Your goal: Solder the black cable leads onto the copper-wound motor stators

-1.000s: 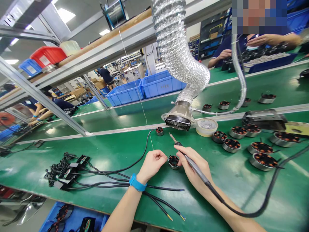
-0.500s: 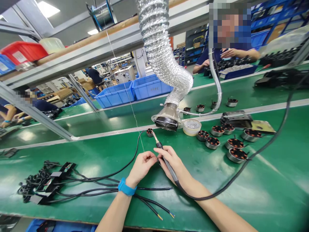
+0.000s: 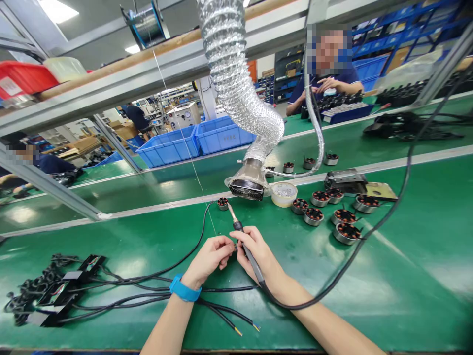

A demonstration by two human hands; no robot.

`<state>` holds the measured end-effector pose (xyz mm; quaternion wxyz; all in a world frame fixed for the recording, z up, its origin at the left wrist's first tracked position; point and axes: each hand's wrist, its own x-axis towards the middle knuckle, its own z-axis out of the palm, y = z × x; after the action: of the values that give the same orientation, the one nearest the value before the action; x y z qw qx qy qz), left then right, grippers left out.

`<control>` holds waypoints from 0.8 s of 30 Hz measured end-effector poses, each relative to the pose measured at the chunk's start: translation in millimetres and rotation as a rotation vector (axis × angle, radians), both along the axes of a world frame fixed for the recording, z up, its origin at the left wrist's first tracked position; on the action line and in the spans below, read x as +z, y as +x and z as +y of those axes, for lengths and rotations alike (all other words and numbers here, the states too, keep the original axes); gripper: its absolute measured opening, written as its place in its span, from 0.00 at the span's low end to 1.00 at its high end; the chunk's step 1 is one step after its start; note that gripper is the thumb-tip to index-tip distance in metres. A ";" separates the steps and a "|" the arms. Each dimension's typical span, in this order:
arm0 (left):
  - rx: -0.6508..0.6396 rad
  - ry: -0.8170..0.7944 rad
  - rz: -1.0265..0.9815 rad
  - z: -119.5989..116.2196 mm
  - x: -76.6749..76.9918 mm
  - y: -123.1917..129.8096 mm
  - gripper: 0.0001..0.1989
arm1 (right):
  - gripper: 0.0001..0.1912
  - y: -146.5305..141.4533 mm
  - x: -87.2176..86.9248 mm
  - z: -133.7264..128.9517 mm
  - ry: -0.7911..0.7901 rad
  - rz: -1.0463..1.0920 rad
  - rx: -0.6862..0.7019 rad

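Note:
My right hand (image 3: 258, 254) is wrapped around a soldering iron (image 3: 252, 259), whose tip points up and away from me. That tip is close to a small motor stator (image 3: 222, 203) with copper windings, joined to a black cable (image 3: 202, 236). My left hand (image 3: 212, 259), with a blue wristband (image 3: 185, 288), is closed in a pinch beside the right fingertips. A small dark piece shows between the two hands, too covered to name. Thin solder wire (image 3: 197, 180) hangs from a spool (image 3: 146, 24) and comes down just behind my left hand.
Black cables with stripped ends (image 3: 236, 329) pass under my left wrist from black housings (image 3: 55, 291). More stators (image 3: 345, 231) stand at right. A fume duct (image 3: 246, 185) hangs over the bench beside a round tub (image 3: 284, 194). A co-worker (image 3: 325, 88) sits opposite.
The whole view has shifted, so most things appear slightly farther left. Both hands stay close together, and the right hand still holds the soldering iron.

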<state>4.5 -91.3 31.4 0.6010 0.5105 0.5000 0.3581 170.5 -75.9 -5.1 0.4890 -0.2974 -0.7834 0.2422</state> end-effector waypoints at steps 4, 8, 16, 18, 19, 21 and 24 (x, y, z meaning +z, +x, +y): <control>0.076 -0.057 -0.038 0.9 -3.3 4.0 0.19 | 0.26 -1.6 0.8 -2.3 0.033 -0.031 -0.014; 0.137 0.010 0.041 2.4 -6.5 5.4 0.16 | 0.25 -0.8 5.0 -3.3 -0.007 0.020 -0.013; 0.195 -0.008 0.066 5.7 -6.1 1.6 0.09 | 0.25 8.1 7.5 -0.6 -0.159 0.045 0.011; 0.208 -0.011 0.069 5.9 -6.6 1.2 0.10 | 0.22 8.4 6.1 -0.1 -0.165 0.044 -0.005; 0.213 -0.010 0.070 6.0 -6.8 1.2 0.10 | 0.21 8.0 5.5 0.0 -0.172 0.054 -0.023; 0.212 -0.011 0.072 6.0 -6.7 1.5 0.10 | 0.19 6.2 5.0 0.4 -0.196 0.089 -0.074; 0.203 -0.020 0.082 5.9 -5.0 2.3 0.10 | 0.19 2.9 5.2 1.8 -0.226 0.131 -0.148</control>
<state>6.8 -85.4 26.4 0.5458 0.4655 0.5767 0.3910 173.3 -74.1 0.1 0.5191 -0.3911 -0.6935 0.3109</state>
